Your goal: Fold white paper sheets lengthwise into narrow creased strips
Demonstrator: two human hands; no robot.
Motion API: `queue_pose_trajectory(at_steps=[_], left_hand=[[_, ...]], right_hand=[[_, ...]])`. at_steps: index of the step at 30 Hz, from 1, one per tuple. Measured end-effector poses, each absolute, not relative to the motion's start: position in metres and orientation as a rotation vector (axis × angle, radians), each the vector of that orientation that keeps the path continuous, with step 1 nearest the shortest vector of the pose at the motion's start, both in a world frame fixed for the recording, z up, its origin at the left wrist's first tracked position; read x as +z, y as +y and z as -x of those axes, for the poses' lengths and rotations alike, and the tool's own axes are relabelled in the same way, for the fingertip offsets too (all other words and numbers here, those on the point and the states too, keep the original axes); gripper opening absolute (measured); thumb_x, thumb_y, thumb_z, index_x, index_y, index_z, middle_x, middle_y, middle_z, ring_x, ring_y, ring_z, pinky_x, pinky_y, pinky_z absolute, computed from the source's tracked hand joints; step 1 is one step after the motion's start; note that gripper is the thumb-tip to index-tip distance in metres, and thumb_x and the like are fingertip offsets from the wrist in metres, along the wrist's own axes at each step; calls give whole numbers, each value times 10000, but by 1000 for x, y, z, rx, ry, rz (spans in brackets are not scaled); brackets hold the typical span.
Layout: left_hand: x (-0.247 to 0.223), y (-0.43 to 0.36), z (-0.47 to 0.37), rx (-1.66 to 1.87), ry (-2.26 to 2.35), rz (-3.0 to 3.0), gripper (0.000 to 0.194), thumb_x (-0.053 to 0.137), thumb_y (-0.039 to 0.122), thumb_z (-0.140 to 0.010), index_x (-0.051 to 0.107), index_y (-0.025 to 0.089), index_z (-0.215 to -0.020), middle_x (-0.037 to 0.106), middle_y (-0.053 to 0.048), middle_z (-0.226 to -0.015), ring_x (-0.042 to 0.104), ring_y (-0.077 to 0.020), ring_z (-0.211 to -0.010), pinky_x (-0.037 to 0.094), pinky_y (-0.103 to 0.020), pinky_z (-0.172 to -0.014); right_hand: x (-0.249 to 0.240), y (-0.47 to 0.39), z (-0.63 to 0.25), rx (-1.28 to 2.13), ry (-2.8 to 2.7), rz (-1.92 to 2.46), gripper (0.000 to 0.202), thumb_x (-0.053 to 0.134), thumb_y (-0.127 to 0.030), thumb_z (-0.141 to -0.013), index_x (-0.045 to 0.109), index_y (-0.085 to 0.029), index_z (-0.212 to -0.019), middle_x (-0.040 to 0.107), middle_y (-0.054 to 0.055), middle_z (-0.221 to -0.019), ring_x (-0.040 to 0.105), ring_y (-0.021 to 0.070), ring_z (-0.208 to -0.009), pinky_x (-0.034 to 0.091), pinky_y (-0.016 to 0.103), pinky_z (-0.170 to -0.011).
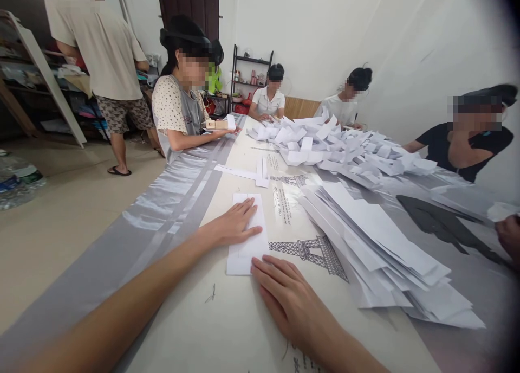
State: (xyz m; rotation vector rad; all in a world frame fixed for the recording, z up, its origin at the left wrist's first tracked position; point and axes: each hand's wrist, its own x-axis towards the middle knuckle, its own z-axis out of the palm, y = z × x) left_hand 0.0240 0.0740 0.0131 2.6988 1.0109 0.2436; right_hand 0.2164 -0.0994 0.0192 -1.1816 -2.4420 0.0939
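Observation:
A folded white paper (248,248) lies on the printed tablecloth (195,291) in front of me. My left hand (233,221) rests flat on its upper part, fingers and thumb apart. Against the paper's lower right edge are the fingertips of my right hand (284,291); its fingers are stretched out, palm down, and grip nothing. Just beyond lies a small folded paper piece (262,172) with a long strip (235,172) reaching to its left. A stack of flat white sheets (377,243) is spread to the right of my hands.
A large heap of folded papers (317,140) covers the table's far part. Several people sit around the table, one at the left holding a wooden block (217,124). Another person stands at the back left. A dark flat item (439,221) and someone's hand (509,235) are at the right.

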Motion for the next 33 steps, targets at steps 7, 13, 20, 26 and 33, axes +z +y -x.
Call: queue_pose_trajectory(at_steps=[7,13,20,26,33], left_hand=[[16,74,-26,235,1018,-2682,710,298,576,-1027,267,81,-1535,103,-205,-1659,100,-297,-1545,137,-457,-1238],[12,75,-25,256,1013,-2674,719,285,606,-1021,280,103,-1536,117,-170,-1669,104,-287,-1546,132,-429,-1239],[13,73,-23,269,1039,-2694,683,307,580,-1030,288,111,-1526,134,-169,-1666,126,-285,-1543,152,-433,-1238],[11,68,-27,435,1017,-2871,594,330,485,-1051,287,113,-1513,206,-166,-1653,167,-276,-1535,161,-419,-1244],[69,45,-17,902,1001,-2874,359,297,299,-1075,592,167,-1229,645,-120,-1228,606,-245,-1170,489,-428,-1016]], right_hand=[[22,-98,-217,68,-2446,1176,409,417,-136,-1016,576,-207,-1386,613,59,-1410,550,249,-1313,512,504,-1066],[16,-101,-217,1,-2540,1175,462,394,-140,-1024,465,-143,-1481,504,104,-1510,455,243,-1414,453,491,-1144],[16,-107,-218,29,-2657,1201,543,414,-178,-1022,321,-86,-1550,323,127,-1611,273,272,-1502,350,506,-1207],[25,-108,-223,125,-2667,1200,565,412,-202,-1029,273,-170,-1576,325,99,-1612,296,280,-1494,307,592,-1200],[24,-109,-222,124,-2636,1187,584,417,-188,-1021,258,-189,-1582,331,96,-1610,312,279,-1488,324,595,-1188]])
